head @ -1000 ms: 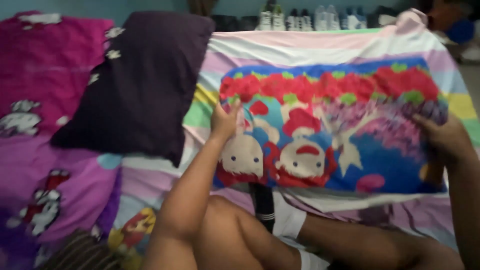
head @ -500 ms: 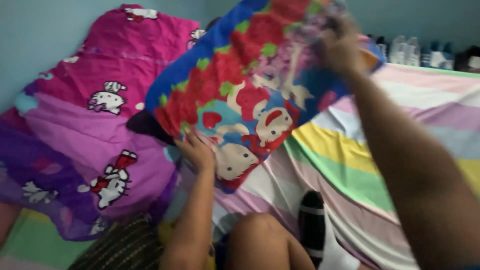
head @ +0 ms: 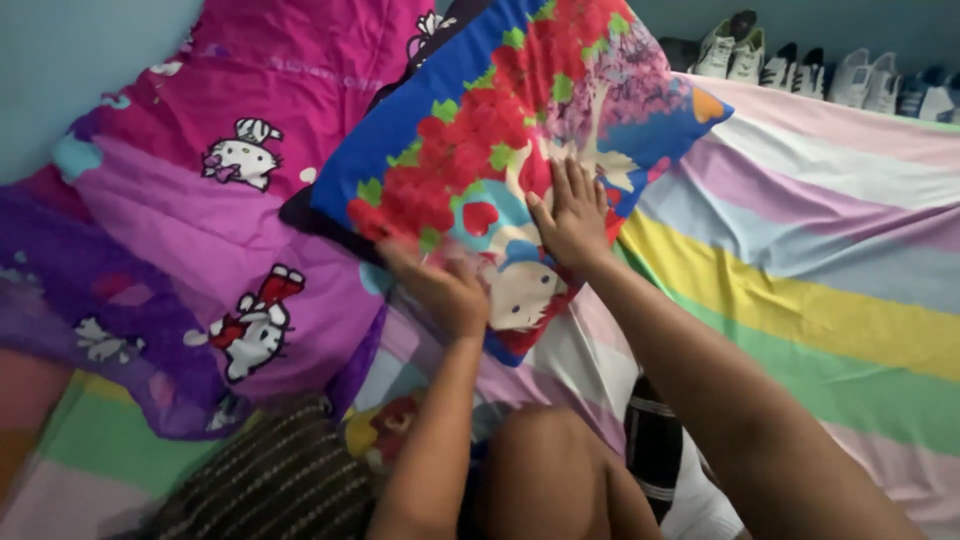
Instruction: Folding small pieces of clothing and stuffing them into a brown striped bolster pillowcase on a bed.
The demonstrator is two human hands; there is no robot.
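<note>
Hands point(head: 575, 215) flat on pillow point(head: 500, 130), striped bedsheet point(head: 820, 270) beneath.

Both hands press flat on a blue-and-red cartoon pillow point(head: 510, 160), left hand point(head: 440, 290) at its lower edge, right hand point(head: 572, 222) mid-cover, beside a pink blanket point(head: 230, 210) on the striped bed point(head: 830, 260)

The left hand point(head: 440, 285) is motion-blurred, and the dark pillow point(head: 300, 212) lies mostly hidden under the colourful one.
</note>
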